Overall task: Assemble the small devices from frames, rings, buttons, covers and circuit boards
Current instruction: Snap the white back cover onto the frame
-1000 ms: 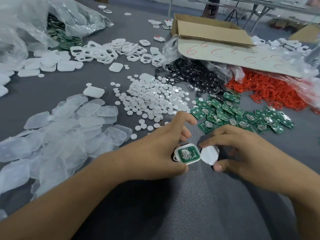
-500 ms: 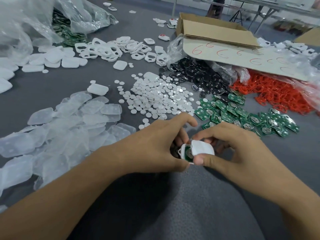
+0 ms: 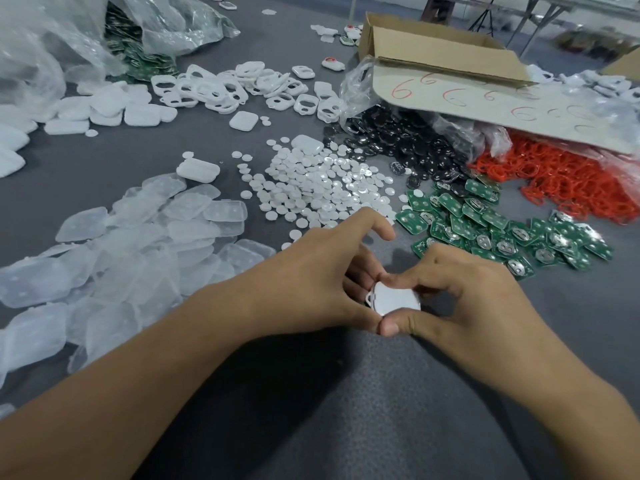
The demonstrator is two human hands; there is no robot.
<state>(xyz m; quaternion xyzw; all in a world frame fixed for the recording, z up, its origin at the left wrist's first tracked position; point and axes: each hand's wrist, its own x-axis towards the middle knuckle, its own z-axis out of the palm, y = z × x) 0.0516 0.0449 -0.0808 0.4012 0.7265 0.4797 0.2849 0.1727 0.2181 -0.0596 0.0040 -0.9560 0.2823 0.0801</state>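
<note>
A small white device (image 3: pixel 393 299) sits between both hands just above the grey table, its white cover facing up and hiding the board inside. My left hand (image 3: pixel 311 275) grips its left side, thumb at the front edge and index finger lifted. From the right, my right hand (image 3: pixel 460 292) pinches it, with the thumb below and the fingers curled over the far edge.
Clear plastic covers (image 3: pixel 145 251) lie in a heap at left, white buttons (image 3: pixel 318 188) in the middle, green circuit boards (image 3: pixel 491 226) at right. Red rings (image 3: pixel 568 178), black parts (image 3: pixel 398 140), white frames (image 3: pixel 221 84) and a cardboard box (image 3: pixel 440 53) are behind.
The white cover, held apart in my right hand a second ago, now sits over the green board in the frame. Both hands have closed together around the device.
</note>
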